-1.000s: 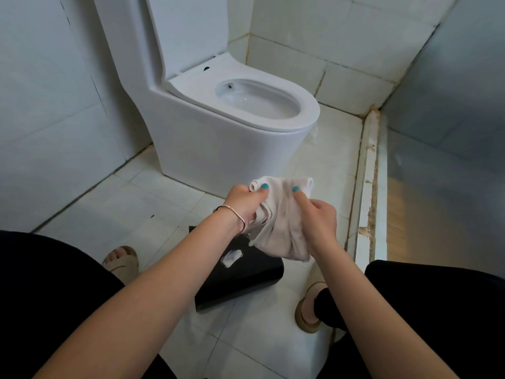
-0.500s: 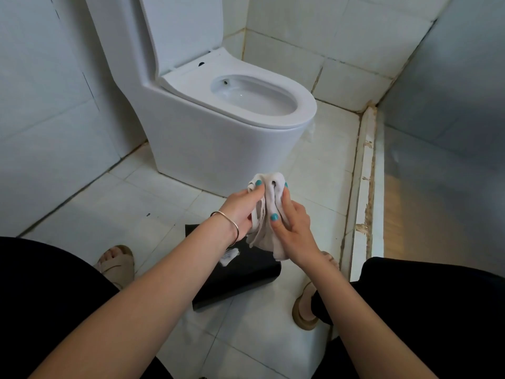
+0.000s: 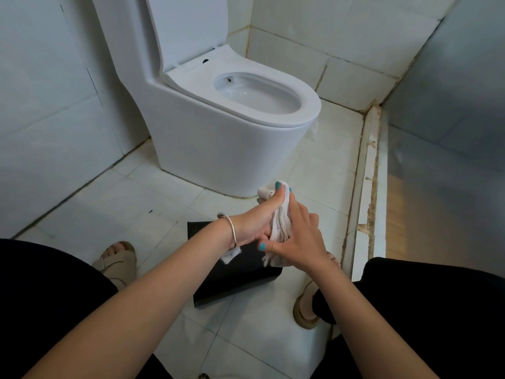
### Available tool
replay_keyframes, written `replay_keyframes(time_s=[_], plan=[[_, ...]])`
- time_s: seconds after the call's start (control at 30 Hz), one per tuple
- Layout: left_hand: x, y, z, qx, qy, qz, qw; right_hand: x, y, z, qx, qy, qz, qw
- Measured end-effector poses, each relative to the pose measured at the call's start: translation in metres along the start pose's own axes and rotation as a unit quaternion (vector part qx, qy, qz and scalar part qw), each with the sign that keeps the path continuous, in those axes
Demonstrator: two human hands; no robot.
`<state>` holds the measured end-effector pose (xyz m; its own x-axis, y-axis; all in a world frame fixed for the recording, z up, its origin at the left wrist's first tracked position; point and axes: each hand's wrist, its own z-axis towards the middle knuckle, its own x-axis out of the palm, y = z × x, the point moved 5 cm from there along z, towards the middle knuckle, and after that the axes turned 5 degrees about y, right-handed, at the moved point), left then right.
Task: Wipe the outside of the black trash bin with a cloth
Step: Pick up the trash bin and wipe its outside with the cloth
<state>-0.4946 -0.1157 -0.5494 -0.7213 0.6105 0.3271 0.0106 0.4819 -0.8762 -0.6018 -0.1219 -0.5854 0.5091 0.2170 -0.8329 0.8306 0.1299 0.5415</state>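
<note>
The black trash bin point(image 3: 235, 280) is seen lying on the white tiled floor point(image 3: 142, 203), between the person's two feet and below the raised hands; part of its upper face is hidden by the wrists. A small white scrap point(image 3: 231, 254) shows on its top, just under the left wrist. The cloth point(image 3: 278, 222), white and bunched into a long fold, is held above the bin and is not seen touching it. It is gripped by both hands. The left hand point(image 3: 257, 222) is curled round the cloth from the left, with the thumb pressed along the upper part of the fold and one end of the cloth poking out above it. The right hand point(image 3: 297, 239) is closed on the cloth from the right, its thumb pinching the lower part, where loose folds hang down toward the bin. A thin metal bangle point(image 3: 232, 228) is worn on the left wrist. Beige sandals are worn on both feet, one point(image 3: 120, 262) left of the bin and one point(image 3: 304, 310) right of it. Behind the hands a white toilet point(image 3: 218, 138) is set on the floor, with its lid raised. A worn threshold strip point(image 3: 366, 192) runs along the floor at the right.
</note>
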Motion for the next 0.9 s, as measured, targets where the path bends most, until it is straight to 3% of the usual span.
replay_keyframes(time_s=[0.1, 0.2, 0.3, 0.37, 0.4, 0.43, 0.47, 0.5, 0.53, 0.57, 0.7, 0.9], plan=[[-0.002, 0.001, -0.003, -0.012, 0.022, 0.049, 0.998, 0.003, 0.004, -0.002, 0.002, 0.027, -0.021, 0.999], [-0.005, 0.004, -0.004, -0.044, 0.042, 0.095, 0.994, 0.008, 0.003, 0.000, 0.001, 0.074, 0.033, 0.997], [-0.023, 0.016, -0.004, -0.094, 0.013, 0.136, 0.986, 0.013, -0.006, 0.004, -0.002, 0.136, 0.134, 0.982], [-0.045, 0.031, -0.011, -0.139, -0.026, 0.175, 0.974, 0.018, -0.020, 0.006, 0.030, 0.134, 0.187, 0.973], [-0.063, 0.041, -0.016, -0.157, -0.077, 0.231, 0.957, 0.021, -0.030, 0.009, 0.060, 0.115, 0.207, 0.970], [-0.083, 0.052, -0.022, -0.176, -0.140, 0.329, 0.917, 0.025, -0.039, 0.011, 0.093, 0.095, 0.221, 0.966], [-0.102, 0.064, -0.027, -0.198, -0.185, 0.456, 0.848, 0.029, -0.048, 0.014, 0.123, 0.077, 0.227, 0.963], [-0.115, 0.080, -0.030, -0.213, -0.201, 0.561, 0.774, 0.032, -0.055, 0.016, 0.145, 0.064, 0.226, 0.961], [-0.120, 0.099, -0.031, -0.223, -0.195, 0.617, 0.729, 0.036, -0.061, 0.020, 0.158, 0.060, 0.217, 0.961], [-0.125, 0.119, -0.030, -0.231, -0.181, 0.644, 0.707, 0.039, -0.065, 0.025, 0.162, 0.059, 0.202, 0.964], [-0.129, 0.173, -0.023, -0.243, -0.148, 0.674, 0.682, 0.059, -0.073, 0.047, 0.156, 0.079, 0.101, 0.979], [-0.140, 0.206, -0.022, -0.256, -0.222, 0.642, 0.688, 0.094, -0.080, 0.076, 0.133, 0.120, 0.047, 0.983]])
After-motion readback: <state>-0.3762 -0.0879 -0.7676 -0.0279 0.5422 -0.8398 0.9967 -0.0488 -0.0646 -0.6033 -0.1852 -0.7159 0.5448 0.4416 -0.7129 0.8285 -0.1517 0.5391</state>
